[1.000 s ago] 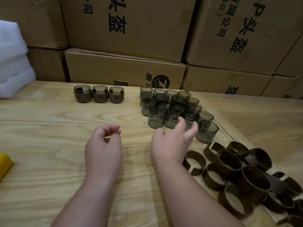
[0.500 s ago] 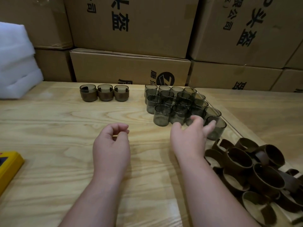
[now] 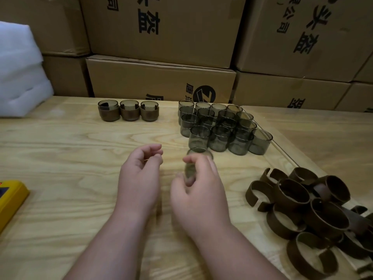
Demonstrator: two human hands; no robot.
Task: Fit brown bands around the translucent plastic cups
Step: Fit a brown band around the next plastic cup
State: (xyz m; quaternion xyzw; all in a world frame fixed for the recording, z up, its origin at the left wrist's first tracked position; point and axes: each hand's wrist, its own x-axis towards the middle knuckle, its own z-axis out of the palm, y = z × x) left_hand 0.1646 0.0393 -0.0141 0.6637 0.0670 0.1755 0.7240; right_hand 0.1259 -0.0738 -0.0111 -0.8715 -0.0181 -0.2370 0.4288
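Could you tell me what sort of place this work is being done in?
Probably a warehouse or small packing workshop. Printed cardboard cartons are stacked behind a wooden workbench, which holds batches of translucent plastic cups and a heap of brown bands for hand assembly.

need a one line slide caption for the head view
Right hand grips a bare translucent cup, left hand empty beside it; three banded cups behind, loose brown bands at right.

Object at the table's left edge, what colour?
Yellow, with a dark patch on top; the yellow object is cut off by the frame. Head view, the only one.
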